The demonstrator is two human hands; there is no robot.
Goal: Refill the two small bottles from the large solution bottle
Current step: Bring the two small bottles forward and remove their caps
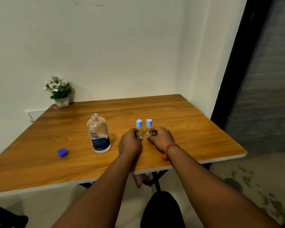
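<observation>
Two small clear bottles stand upright side by side on the wooden table (196, 129), each with a light blue cap on. My left hand (130, 143) grips the left small bottle (139, 125) low on its body. My right hand (160, 137) grips the right small bottle (149, 124) the same way. To their left stands the large clear solution bottle (99, 134) with a dark blue label, upright and uncapped. Its dark blue cap (62, 152) lies on the table further left.
A small potted plant (58, 91) with white flowers sits at the table's far left corner against the wall. A dark chair seat (161, 209) is below the table's near edge. A red thread band circles my right wrist.
</observation>
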